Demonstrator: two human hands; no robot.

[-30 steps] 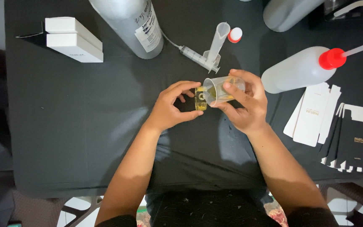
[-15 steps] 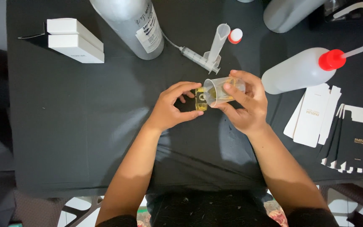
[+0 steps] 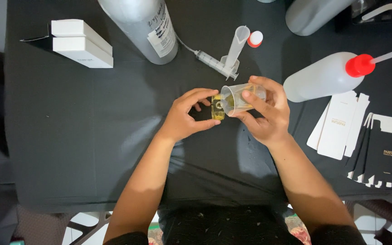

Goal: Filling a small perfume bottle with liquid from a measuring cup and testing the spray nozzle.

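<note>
- Almost nothing has moved since the earlier frames: both hands keep the same pose over the bench (image 3: pixel 91 136), and the cup's tilt looks unchanged.
- The right hand (image 3: pixel 268 113) has its grip closed around a clear plastic cup (image 3: pixel 237 97), tipped on its side with the mouth toward the left hand.
- The left hand (image 3: pixel 187 115) curls its grip around a small square glass bottle (image 3: pixel 217 107), which stands just below the cup's lip and holds yellow liquid.
- A little yellowish liquid seems to lie in the cup; the bottle looks partly filled, though how full is hard to tell. The pour appears under way, not finished.
- Beyond the grips lie a syringe (image 3: pixel 212 63) and a small funnel-like tube (image 3: pixel 237 45); a wash bottle with a red cap (image 3: pixel 323 77) rests to the right, flat cartons (image 3: pixel 341 124) below it.
</note>
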